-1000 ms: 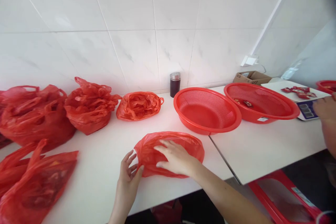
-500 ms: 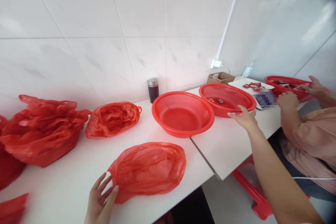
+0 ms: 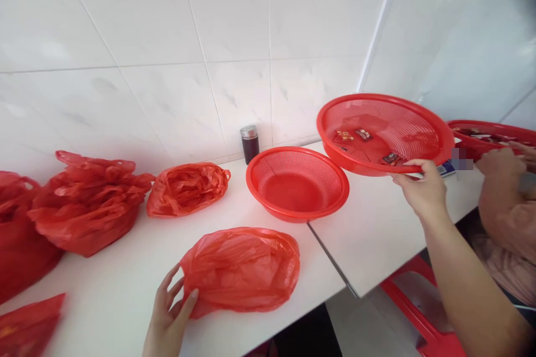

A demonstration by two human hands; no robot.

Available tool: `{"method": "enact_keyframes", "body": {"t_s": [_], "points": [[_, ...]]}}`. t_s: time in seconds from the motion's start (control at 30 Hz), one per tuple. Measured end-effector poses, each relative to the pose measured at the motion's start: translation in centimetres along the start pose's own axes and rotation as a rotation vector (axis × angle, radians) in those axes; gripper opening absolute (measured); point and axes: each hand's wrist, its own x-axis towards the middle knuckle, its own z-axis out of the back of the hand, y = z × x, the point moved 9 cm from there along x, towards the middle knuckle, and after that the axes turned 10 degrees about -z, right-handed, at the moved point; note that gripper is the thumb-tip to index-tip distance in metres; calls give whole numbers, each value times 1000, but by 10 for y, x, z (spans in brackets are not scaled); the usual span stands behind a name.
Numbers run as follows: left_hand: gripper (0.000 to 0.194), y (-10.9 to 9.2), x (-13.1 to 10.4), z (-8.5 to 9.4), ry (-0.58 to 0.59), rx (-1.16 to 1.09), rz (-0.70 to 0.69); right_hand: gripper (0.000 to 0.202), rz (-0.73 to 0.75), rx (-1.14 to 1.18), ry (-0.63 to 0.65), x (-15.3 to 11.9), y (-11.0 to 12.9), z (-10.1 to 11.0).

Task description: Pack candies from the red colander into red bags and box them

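My right hand [image 3: 424,192] is closed on the near right rim of a round red plastic basket [image 3: 355,166], which is raised off the table and tilted. A few small wrapped packets [image 3: 363,134] lie inside it. At the front of the table, my left hand [image 3: 171,304] has the left edge of a thin red plastic bag [image 3: 243,270] between thumb and fingers. The bag lies spread with its mouth open and nothing visible inside. Between the bag and the raised basket stands another red basket [image 3: 297,192] with only its bare bottom showing.
Crumpled red bags [image 3: 90,206] and a smaller red bag [image 3: 188,189] sit at left. A dark tumbler [image 3: 250,145] stands by the tiled wall. At right, a co-worker's hands [image 3: 500,162] are near another red basket [image 3: 494,128]. A red stool [image 3: 412,295] is below the table.
The basket in my right hand has risen from the table and tilted, and its packets have shifted. My left hand stays at the bag's edge. The view has turned slightly left.
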Motion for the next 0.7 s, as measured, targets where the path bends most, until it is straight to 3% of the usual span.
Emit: {"method": "enact_keyframes", "body": {"t_s": [0.07, 0.13, 0.3, 0.43, 0.57, 0.7], "points": [[80, -2, 0, -4, 19, -28, 3, 34, 8, 78, 5, -16, 31, 13], [73, 0, 1, -9, 50, -91, 20, 32, 37, 186, 92, -38, 67, 13], [41, -6, 3, 0, 95, -30, 29, 26, 101, 392, 590, -111, 141, -34], [44, -23, -1, 7, 198, -73, 66, 22, 254, 375, 824, -158, 178, -58], [55, -21, -7, 9, 310, -231, 186, 17, 505, 216, 815, -180, 201, -65], [60, -8, -4, 13, 258, -382, 268, 16, 774, 50, 670, -191, 211, -61]]}}
